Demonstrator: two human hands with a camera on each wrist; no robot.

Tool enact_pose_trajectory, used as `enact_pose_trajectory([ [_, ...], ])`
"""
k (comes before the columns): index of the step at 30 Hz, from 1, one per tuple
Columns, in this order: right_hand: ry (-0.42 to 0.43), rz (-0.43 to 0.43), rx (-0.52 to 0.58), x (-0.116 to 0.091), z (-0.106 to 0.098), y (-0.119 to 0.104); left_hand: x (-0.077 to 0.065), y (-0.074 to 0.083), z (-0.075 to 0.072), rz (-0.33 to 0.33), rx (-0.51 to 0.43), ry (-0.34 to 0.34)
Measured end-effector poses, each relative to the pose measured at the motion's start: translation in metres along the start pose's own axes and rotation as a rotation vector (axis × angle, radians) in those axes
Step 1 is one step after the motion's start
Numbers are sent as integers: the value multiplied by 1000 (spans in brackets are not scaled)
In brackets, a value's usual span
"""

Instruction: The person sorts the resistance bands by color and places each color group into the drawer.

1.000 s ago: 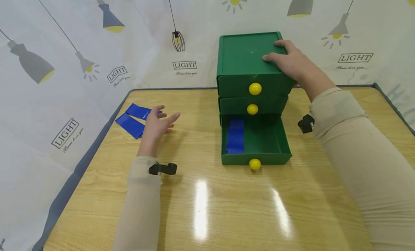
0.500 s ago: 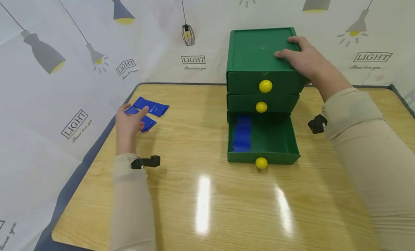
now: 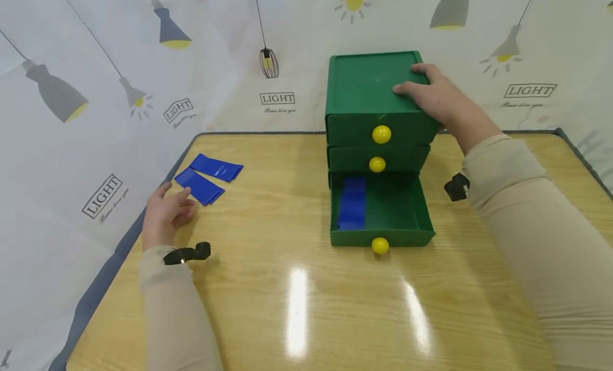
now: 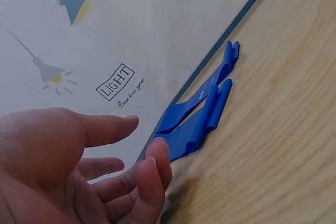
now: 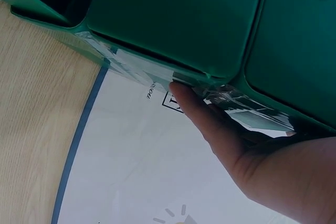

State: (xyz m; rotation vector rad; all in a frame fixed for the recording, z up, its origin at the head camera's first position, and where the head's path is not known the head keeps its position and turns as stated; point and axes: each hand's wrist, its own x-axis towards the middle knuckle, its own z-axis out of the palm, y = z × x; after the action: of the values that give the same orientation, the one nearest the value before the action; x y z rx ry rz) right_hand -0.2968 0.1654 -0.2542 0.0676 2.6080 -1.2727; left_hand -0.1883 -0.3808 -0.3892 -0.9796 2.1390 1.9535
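Two flat blue resistance bands, one farther back (image 3: 217,167) and one nearer (image 3: 201,187), lie folded side by side at the table's left edge. My left hand (image 3: 167,211) hovers just in front of them with fingers loosely bent and nothing in it. In the left wrist view its fingertips (image 4: 160,156) overlap the nearer band's end. My right hand (image 3: 438,97) holds the top right edge of a green drawer cabinet (image 3: 373,81), thumb over the top and a finger along the side wall. Another blue band (image 3: 351,203) lies at the left in the pulled-out bottom drawer (image 3: 397,238).
Two upper drawers with yellow knobs (image 3: 381,134) are closed. The wooden table (image 3: 258,307) reaches back to a white lamp-printed cloth (image 3: 297,41), which also rises along the left side. Each wrist wears a black camera mount (image 3: 189,252).
My left hand has moved left over the bands, then back toward me to their near side. The bands and the drawer stay put, and my right hand keeps its hold on the cabinet.
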Motion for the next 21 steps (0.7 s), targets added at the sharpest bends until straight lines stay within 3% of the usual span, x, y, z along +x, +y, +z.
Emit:
enact_pose_trajectory([
  [5, 6, -2, -6, -1, -1, 1, 5, -1, 10, -35, 13, -48],
  [14, 11, 7, 5, -2, -4, 2, 11, 1, 17, -16, 109, -76],
  [21, 13, 1, -11, 0, -1, 1, 8, -1, 20, 3, 103, -81],
])
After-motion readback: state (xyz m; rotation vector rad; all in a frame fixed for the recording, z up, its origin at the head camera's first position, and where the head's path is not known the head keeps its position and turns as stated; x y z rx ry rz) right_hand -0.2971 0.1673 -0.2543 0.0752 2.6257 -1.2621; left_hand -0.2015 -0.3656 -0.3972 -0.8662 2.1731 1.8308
